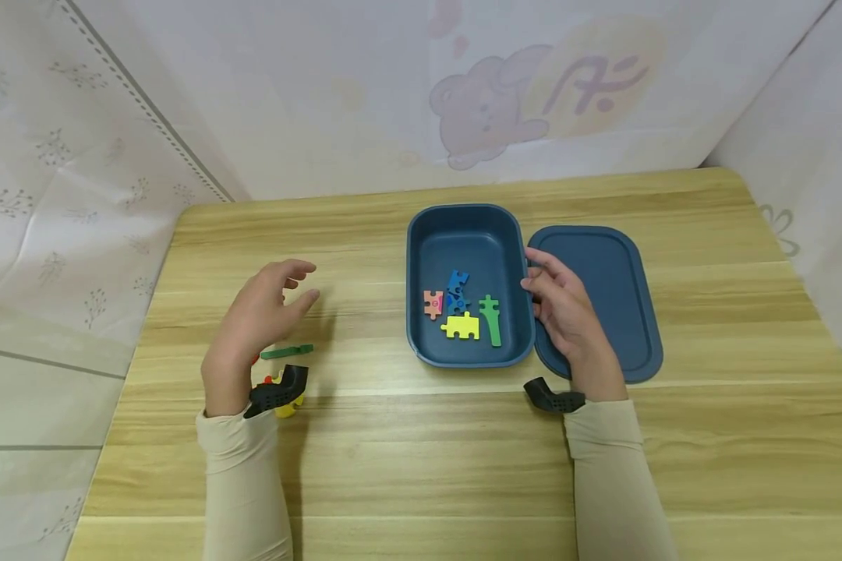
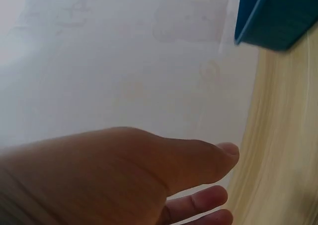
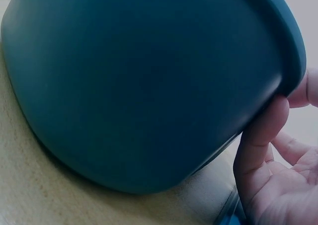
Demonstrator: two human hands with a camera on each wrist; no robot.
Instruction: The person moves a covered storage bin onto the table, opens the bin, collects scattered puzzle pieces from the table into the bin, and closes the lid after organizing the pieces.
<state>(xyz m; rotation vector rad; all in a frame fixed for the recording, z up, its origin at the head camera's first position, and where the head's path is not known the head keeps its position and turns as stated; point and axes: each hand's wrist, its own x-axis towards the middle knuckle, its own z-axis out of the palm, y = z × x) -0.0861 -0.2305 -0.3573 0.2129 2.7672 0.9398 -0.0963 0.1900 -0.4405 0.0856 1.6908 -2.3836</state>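
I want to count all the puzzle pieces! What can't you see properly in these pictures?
- Pieces under the left hand: head view, the wrist and its black camera cover all but a green piece and bits of red and yellow.
- Pieces inside the blue box: right wrist view shows only its outer wall.
- Blue pieces in the box: head view, overlapping, number unclear.

Head view: high, looking forward and down over whole table (image 1: 421,467). Left wrist: low, close, aimed past thumb at wall, blue box (image 2: 278,14) corner upper right. Right wrist: pressed near same box (image 3: 149,86), filling frame.
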